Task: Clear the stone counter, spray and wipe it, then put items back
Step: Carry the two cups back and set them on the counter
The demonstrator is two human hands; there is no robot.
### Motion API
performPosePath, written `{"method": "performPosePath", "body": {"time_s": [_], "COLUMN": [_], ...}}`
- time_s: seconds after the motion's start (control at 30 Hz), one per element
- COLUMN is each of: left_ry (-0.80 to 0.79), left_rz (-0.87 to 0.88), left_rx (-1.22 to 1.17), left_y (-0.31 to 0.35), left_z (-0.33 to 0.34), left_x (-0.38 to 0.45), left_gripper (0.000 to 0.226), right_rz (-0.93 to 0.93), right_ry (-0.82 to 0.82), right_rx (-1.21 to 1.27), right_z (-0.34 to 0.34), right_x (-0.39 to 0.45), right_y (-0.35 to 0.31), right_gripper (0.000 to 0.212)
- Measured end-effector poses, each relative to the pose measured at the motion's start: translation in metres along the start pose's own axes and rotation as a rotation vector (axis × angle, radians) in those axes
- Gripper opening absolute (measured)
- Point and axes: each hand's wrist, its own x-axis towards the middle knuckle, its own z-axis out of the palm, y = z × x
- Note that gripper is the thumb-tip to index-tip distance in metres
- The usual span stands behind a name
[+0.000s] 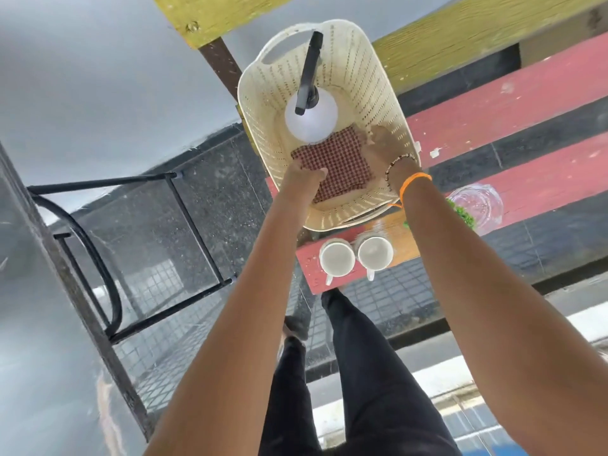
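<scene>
A cream perforated plastic basket [371, 77] sits straight ahead of me. Inside it stands a white spray bottle [311, 121] with a black trigger head, and next to that lies a folded red-checked cloth [339, 166]. My left hand [302, 179] is at the basket's near-left rim, with its fingers curled on the cloth's near corner. My right hand [383, 141] reaches inside the basket by the cloth's far right corner. It is blurred, so its grip is unclear. Dark speckled stone [223, 179] lies to the left of the basket.
Two white cups [337, 258] [375, 253] stand side by side just below the basket on a red ledge [526, 103]. A clear glass bowl [477, 202] with green leaves is to the right. A black metal mesh chair [115, 241] stands at left. Yellow planks [460, 37] cross the top.
</scene>
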Motion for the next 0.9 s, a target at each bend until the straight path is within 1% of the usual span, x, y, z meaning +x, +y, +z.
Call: {"method": "performPosePath", "body": {"time_s": [0.03, 0.07, 0.1, 0.17, 0.2, 0.23, 0.3, 0.33, 0.4, 0.47, 0.53, 0.57, 0.6, 0.67, 0.7, 0.77, 0.8, 0.87, 0.9], "left_ry": [0.025, 0.038, 0.039, 0.035, 0.044, 0.061, 0.094, 0.102, 0.107, 0.097, 0.066, 0.034, -0.008, -0.072, -0.091, -0.119, -0.13, -0.163, -0.189], "left_rz": [0.027, 0.054, 0.078, 0.094, 0.091, 0.081, 0.032, -0.004, -0.089, -0.154, -0.178, -0.178, -0.181, -0.183, -0.178, -0.156, -0.154, -0.171, -0.185], "left_rx": [-0.004, -0.014, -0.026, -0.03, -0.011, 0.003, 0.0, 0.003, 0.023, 0.06, 0.114, 0.159, 0.212, 0.314, 0.353, 0.401, 0.405, 0.398, 0.405], "left_y": [-0.001, -0.003, -0.006, -0.019, -0.028, -0.039, -0.065, -0.078, -0.103, -0.124, -0.139, -0.145, -0.149, -0.155, -0.159, -0.163, -0.164, -0.168, -0.17], "left_z": [-0.002, -0.004, -0.007, -0.01, -0.011, -0.011, -0.01, -0.01, -0.007, -0.005, -0.001, 0.001, 0.003, 0.008, 0.01, 0.013, 0.014, 0.014, 0.014], "left_x": [-0.007, -0.017, -0.028, -0.047, -0.056, -0.063, -0.072, -0.075, -0.076, -0.075, -0.072, -0.069, -0.067, -0.061, -0.057, -0.048, -0.044, -0.037, -0.035], "left_gripper": [0.046, 0.045, 0.038, 0.016, 0.009, 0.007, 0.007, 0.007, 0.006, 0.01, 0.017, 0.025, 0.033, 0.037, 0.038, 0.036, 0.035, 0.031, 0.028], "right_rz": [-0.018, -0.039, -0.064, -0.091, -0.108, -0.123, -0.168, -0.186, -0.185, -0.14, -0.021, 0.07, 0.156, 0.259, 0.274, 0.267, 0.262, 0.276, 0.297], "right_ry": [0.004, -0.001, -0.004, -0.011, -0.017, -0.026, -0.036, -0.015, 0.105, 0.26, 0.375, 0.396, 0.385, 0.284, 0.219, 0.125, 0.111, 0.097, 0.098], "right_rx": [-0.022, -0.035, -0.012, 0.117, 0.171, 0.207, 0.256, 0.271, 0.304, 0.352, 0.385, 0.381, 0.368, 0.317, 0.265, 0.177, 0.169, 0.182, 0.204], "right_z": [-0.003, -0.006, -0.008, -0.009, -0.008, -0.007, -0.002, 0.002, 0.014, 0.027, 0.041, 0.047, 0.053, 0.066, 0.072, 0.08, 0.083, 0.087, 0.087], "right_x": [-0.006, -0.013, -0.024, -0.052, -0.067, -0.084, -0.112, -0.123, -0.14, -0.15, -0.154, -0.154, -0.154, -0.15, -0.147, -0.141, -0.139, -0.135, -0.134], "right_y": [-0.002, -0.003, -0.003, -0.002, 0.0, 0.002, 0.014, 0.023, 0.046, 0.074, 0.106, 0.122, 0.136, 0.16, 0.167, 0.171, 0.169, 0.165, 0.163], "right_gripper": [0.046, 0.042, 0.037, 0.029, 0.025, 0.022, 0.019, 0.018, 0.018, 0.021, 0.023, 0.022, 0.021, 0.015, 0.014, 0.024, 0.025, 0.018, 0.023]}}
